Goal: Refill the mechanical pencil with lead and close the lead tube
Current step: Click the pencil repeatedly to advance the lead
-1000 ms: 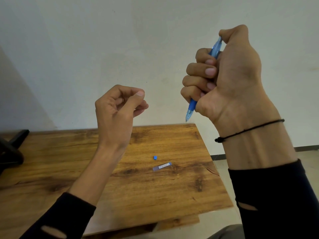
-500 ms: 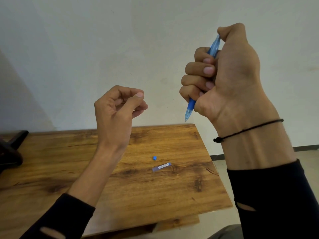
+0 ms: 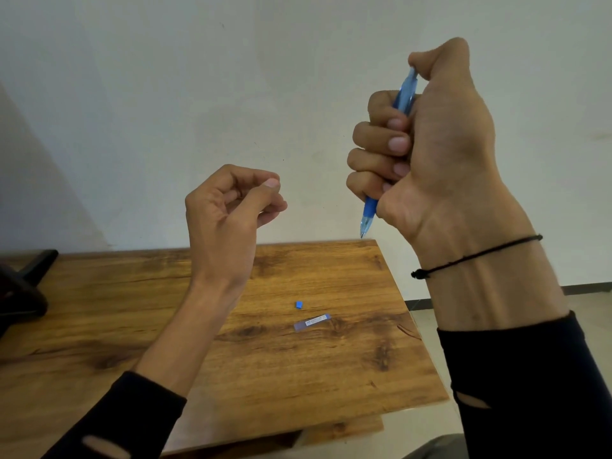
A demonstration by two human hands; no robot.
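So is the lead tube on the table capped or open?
Open, apparently: the lead tube lies flat on the table, and its small blue cap sits apart beside it.

- Even, soft daylight-ish light, fairly bright; no hard glare.
- Wall (image 3: pixel 165 94) shows a big diagonal shadow at far left, plus faint soft shadows behind the hands.
- Table (image 3: pixel 331 376) has mild sheen, grain sharp.
- Wide-angle warp: table edges splay, right forearm (image 3: pixel 496 293) looms large near the edge.
- Focus OK overall; corners slightly soft, dark object (image 3: pixel 20 293) at left lacks detail.
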